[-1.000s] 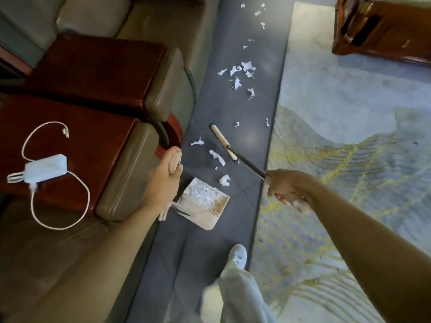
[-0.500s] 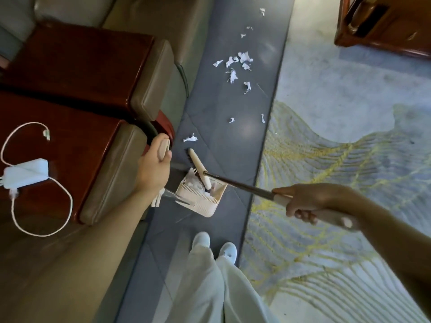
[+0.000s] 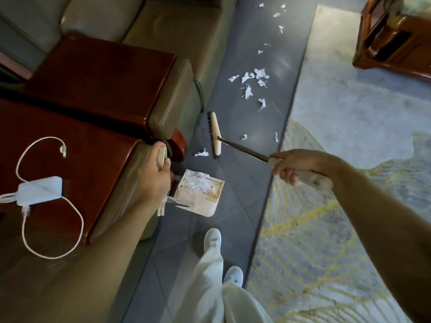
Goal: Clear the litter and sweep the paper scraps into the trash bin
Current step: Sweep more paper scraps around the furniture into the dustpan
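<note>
My left hand [image 3: 152, 180] grips the upright handle of the cream plastic dustpan [image 3: 200, 202], which sits on the dark grey tiled floor [image 3: 245, 183] beside the brown leather sofa arm [image 3: 170, 99]. White torn paper scraps [image 3: 198, 183] are heaped inside it. My right hand [image 3: 296, 166] is curled round the pale grip of the long broom [image 3: 245, 150], whose cream head with black bristles [image 3: 214, 134] lies beyond the dustpan. One crumpled scrap [image 3: 202, 153] lies just beside the bristles (touching or not, I cannot tell). A loose cluster of scraps [image 3: 254, 82] lies farther up the floor, near the edge of the pale blue rug with yellow lines [image 3: 326, 229].
</note>
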Motion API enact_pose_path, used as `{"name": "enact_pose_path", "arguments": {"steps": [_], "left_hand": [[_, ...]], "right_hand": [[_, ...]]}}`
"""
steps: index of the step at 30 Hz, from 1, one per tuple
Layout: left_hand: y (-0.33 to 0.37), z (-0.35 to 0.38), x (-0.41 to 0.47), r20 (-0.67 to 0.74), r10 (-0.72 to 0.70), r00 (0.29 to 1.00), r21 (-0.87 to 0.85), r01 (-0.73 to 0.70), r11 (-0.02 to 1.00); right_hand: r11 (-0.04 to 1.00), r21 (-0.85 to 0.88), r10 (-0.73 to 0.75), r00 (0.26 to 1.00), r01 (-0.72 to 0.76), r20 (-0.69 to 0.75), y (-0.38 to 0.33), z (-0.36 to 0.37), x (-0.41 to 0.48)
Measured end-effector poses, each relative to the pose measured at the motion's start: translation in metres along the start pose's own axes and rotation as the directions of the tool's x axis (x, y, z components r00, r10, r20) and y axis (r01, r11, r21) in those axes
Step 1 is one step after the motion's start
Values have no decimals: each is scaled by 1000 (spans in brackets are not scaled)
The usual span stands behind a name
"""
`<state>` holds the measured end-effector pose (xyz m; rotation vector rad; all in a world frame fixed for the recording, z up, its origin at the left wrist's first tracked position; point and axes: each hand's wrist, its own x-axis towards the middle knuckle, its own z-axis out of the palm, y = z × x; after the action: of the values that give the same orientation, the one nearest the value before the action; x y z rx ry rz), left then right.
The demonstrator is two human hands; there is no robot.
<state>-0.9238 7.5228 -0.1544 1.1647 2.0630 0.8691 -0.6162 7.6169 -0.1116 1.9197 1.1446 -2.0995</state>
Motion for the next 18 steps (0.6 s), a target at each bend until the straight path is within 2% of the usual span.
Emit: {"name": "enact_pose_path", "arguments": {"steps": [4,7,10,12,15,18], "left_hand": [[0,-4,40,-23,-9,1000,10,9,1000],[0,-9,71,-11,-27,1000,12,27,1000],[8,-3,92,-5,-38,999,-36,37,999],[19,4,102,17,-48,999,-52,49,997],[30,11,113,60,-36,998,-32,38,999],[41,21,120,113,10,994,-1,-10,1000]], "right_hand": [[997,63,51,999,-51,2,-28,25,64],[993,-43,109,994,-108,27,-25,41,92],[947,-295,151,986,-125,69,-23,38,83],[914,-383,191,974,-132,120,-27,28,66],[895,-426,196,974,-129,117,-42,3,37],[922,-357,189,979,-149,78,-55,-26,12]]}}
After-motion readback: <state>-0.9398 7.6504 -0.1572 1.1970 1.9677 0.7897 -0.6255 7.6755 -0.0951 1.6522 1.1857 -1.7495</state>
